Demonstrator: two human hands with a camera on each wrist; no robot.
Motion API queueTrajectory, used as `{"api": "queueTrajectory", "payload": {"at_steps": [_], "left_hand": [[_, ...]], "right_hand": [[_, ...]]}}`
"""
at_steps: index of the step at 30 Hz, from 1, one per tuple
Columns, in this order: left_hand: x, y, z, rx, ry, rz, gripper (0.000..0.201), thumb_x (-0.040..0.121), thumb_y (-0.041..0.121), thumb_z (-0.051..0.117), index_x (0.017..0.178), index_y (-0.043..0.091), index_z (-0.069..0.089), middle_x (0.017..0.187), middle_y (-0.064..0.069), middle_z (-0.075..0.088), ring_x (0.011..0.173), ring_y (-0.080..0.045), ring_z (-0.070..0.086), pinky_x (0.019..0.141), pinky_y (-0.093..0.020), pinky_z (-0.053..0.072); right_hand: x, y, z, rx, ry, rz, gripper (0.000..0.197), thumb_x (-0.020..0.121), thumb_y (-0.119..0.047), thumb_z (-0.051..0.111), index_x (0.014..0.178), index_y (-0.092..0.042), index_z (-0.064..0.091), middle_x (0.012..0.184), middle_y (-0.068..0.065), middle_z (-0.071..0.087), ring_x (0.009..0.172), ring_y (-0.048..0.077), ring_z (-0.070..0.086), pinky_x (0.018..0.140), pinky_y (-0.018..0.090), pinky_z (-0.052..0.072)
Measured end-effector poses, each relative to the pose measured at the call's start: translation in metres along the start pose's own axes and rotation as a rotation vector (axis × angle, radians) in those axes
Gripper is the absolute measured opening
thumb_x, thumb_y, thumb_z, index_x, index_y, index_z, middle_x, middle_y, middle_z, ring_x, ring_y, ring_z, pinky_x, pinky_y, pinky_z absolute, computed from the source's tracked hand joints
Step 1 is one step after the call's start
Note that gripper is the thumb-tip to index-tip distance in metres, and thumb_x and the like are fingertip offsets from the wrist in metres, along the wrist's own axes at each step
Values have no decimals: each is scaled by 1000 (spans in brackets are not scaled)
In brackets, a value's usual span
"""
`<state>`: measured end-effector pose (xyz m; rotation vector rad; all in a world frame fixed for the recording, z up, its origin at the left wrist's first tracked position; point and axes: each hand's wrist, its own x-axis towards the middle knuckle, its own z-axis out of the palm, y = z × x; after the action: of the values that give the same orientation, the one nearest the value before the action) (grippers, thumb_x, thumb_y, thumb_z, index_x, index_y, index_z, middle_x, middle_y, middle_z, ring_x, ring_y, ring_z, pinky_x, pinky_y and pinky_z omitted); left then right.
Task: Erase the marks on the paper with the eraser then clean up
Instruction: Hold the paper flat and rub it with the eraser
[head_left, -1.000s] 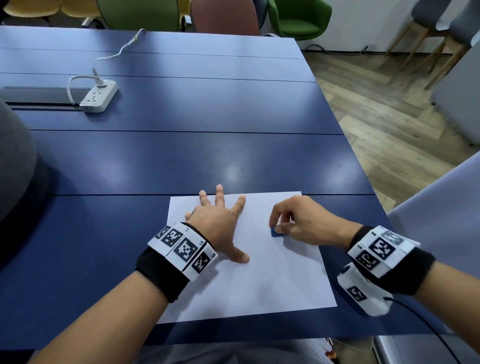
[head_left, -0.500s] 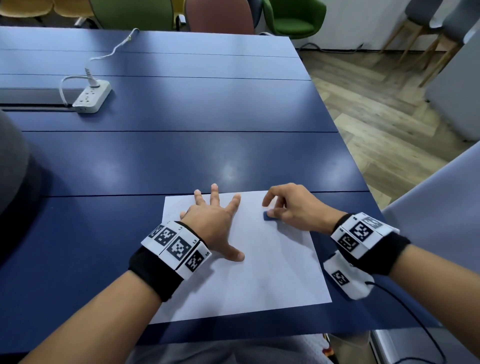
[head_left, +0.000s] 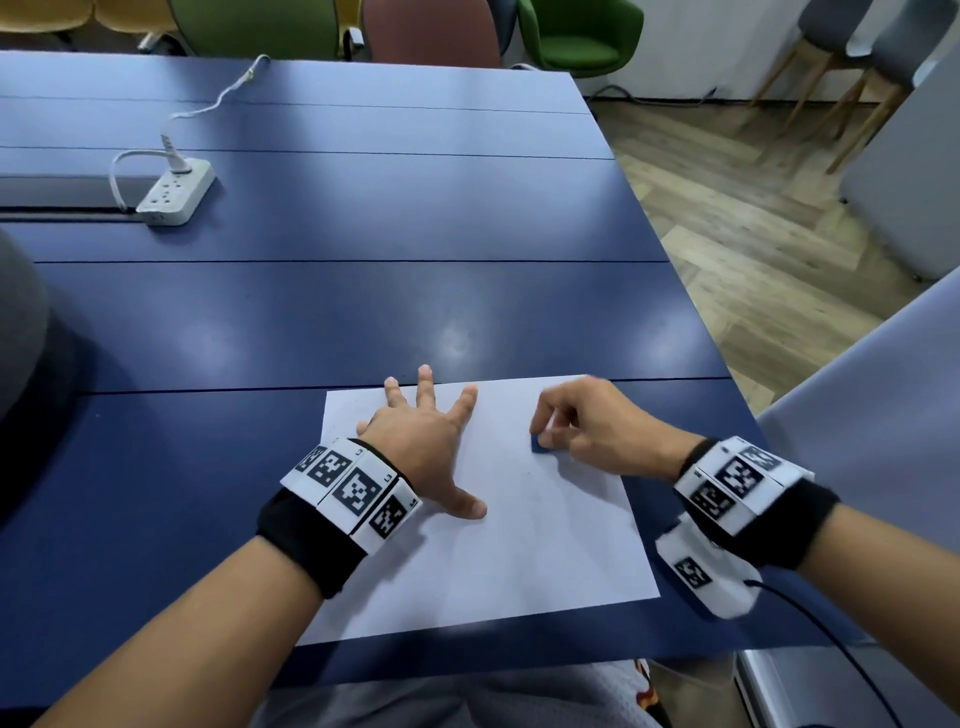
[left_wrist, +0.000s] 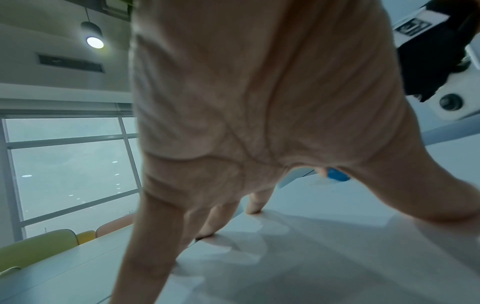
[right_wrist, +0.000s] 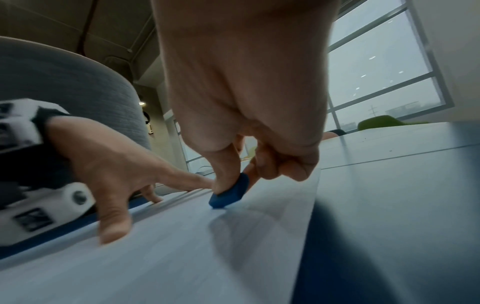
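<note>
Pinching a small dark-blue rubber eraser (head_left: 537, 445) between thumb and curled fingers, right hand (head_left: 597, 431), with the eraser's lower edge touching the far right part of a white rectangular sheet of paper (head_left: 519, 561). Pressing that sheet flat near its far left corner, left hand (head_left: 423, 447), fingers spread wide and straight, thumb stretched toward the near side. Lying near the edge of a dark-blue panelled table (head_left: 363, 312), the paper; resting far left on it, a white plastic power strip (head_left: 176, 193) holding one white plug.
</note>
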<state>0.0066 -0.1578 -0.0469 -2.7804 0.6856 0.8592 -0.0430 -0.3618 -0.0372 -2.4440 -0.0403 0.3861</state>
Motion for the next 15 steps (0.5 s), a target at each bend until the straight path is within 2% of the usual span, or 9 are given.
{"api": "queueTrajectory", "payload": {"at_steps": [3,8,12,13,15], "left_hand": [[0,0,0,3,-2,0,138,57,76,74,151,36,-19,158,-15,-25,144,-50,-9,107,-61,34],[1,0,0,-4,-1,0,138,56,77,74,151,37,-18,159,-14,-26,145,-50,-9,107,-60,33],[-1,0,-1,1,-8,1,138,57,76,74,151,36,-19,158,-15,-26,144,-50,-10,107,-62,33],[-1,0,-1,4,-8,0,138,57,76,74,151,36,-19,158,-15,-26,144,-50,-10,107,-62,33],[-1,0,-2,6,-8,-2,137,58,76,74,151,36,-19,158,-15,-26,144,-50,-9,107,-61,33]], "right_hand": [[-13,0,-1,-43,-122,-12,9,83,-11,68,80,-20,70,67,-5,60,52,0,49,51,9,38],[-3,1,4,20,52,30,7,86,-12,66,85,-19,68,68,-4,61,58,4,53,55,11,38],[-24,-4,12,-41,-134,-34,9,86,-12,65,87,-20,69,76,-4,62,65,10,56,62,21,48],[-22,-6,10,-59,-151,-50,10,85,-11,65,87,-20,69,77,-3,63,66,11,56,63,22,48],[-8,-7,6,-64,-71,-57,11,85,-9,64,85,-19,69,71,-5,61,63,7,55,59,16,43]]}}
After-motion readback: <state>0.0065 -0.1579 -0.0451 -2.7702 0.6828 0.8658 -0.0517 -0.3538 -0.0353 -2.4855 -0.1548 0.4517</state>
